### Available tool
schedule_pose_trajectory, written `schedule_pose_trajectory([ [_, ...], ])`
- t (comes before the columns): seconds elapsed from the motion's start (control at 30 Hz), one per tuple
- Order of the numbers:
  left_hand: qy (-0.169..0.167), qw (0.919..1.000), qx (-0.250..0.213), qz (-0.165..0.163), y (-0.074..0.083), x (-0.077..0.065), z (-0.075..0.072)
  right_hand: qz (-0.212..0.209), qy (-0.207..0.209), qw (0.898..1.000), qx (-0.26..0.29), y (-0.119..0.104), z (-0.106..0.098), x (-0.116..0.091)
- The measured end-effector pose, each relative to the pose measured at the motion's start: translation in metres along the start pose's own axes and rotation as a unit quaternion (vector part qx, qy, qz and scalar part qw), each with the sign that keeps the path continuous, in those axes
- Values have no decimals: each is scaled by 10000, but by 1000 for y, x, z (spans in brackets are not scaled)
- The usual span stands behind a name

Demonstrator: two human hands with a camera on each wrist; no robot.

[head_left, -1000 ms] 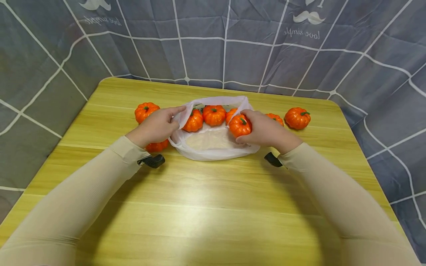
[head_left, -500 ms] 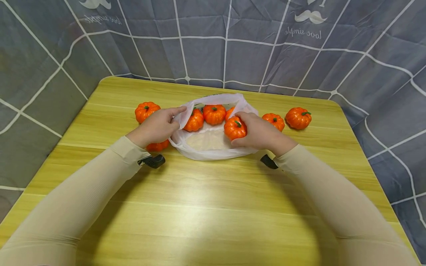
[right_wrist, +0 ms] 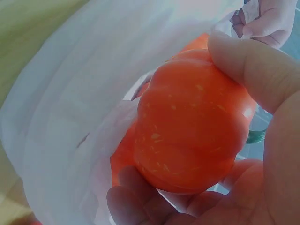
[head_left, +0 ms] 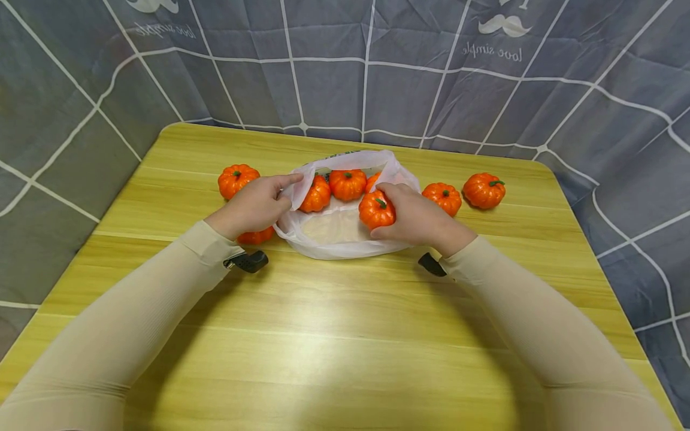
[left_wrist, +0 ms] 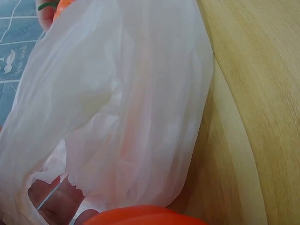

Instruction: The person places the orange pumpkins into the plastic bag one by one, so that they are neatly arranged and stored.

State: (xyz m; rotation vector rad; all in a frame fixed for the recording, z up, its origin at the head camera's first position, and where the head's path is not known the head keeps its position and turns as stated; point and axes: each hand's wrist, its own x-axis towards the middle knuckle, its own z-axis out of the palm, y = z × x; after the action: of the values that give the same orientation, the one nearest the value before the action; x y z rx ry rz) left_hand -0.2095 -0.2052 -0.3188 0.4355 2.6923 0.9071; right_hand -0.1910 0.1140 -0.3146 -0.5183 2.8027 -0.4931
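A thin white plastic bag point(head_left: 331, 250) lies mouth-up on the table, its opening spread wide. My left hand point(head_left: 256, 206) pinches the bag's left rim between thumb and fingers. In my right hand point(head_left: 412, 214) is a small orange pumpkin point(head_left: 376, 211) with a green stem, gripped over the right side of the bag's mouth. The right wrist view shows thumb and fingers around this held pumpkin point(right_wrist: 192, 122), with the bag point(right_wrist: 70, 112) beside it. Inside the bag sit a left pumpkin point(head_left: 317, 196), a middle pumpkin point(head_left: 347, 185) and a partly hidden one point(head_left: 372, 181).
Right of the bag stand a near pumpkin point(head_left: 443, 197) and a farther pumpkin point(head_left: 484, 191). On the left, one pumpkin point(head_left: 237, 179) sits behind my left hand and another point(head_left: 256, 236) is partly under it. A grey checked curtain point(head_left: 334, 90) borders the wooden table point(head_left: 312, 335).
My right hand has carried its pumpkin leftward, farther over the bag's mouth, uncovering the near pumpkin on the right. The bag's right rim has shifted a little. My left hand stays put.
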Motion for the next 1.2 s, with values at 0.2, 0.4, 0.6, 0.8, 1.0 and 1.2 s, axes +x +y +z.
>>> schedule_pose_trajectory([
  [0.2,20,10000,15,7,0,0,1,15,-20,10000,6,2,1,1],
  [0.4,-1,10000,27,-13,0,0,0,-18,13,10000,8,0,0,-1],
  [0.6,-26,10000,-19,29,0,0,0,-1,26,10000,37,-1,0,-1],
  [0.8,-52,10000,-68,8,0,0,0,-50,71,9999,74,0,1,0],
  [1.0,-26,10000,-47,25,0,1,0,-236,165,9994,212,0,3,1],
  [1.2,-14,10000,-85,25,-1,0,0,-362,162,9988,273,-3,4,2],
])
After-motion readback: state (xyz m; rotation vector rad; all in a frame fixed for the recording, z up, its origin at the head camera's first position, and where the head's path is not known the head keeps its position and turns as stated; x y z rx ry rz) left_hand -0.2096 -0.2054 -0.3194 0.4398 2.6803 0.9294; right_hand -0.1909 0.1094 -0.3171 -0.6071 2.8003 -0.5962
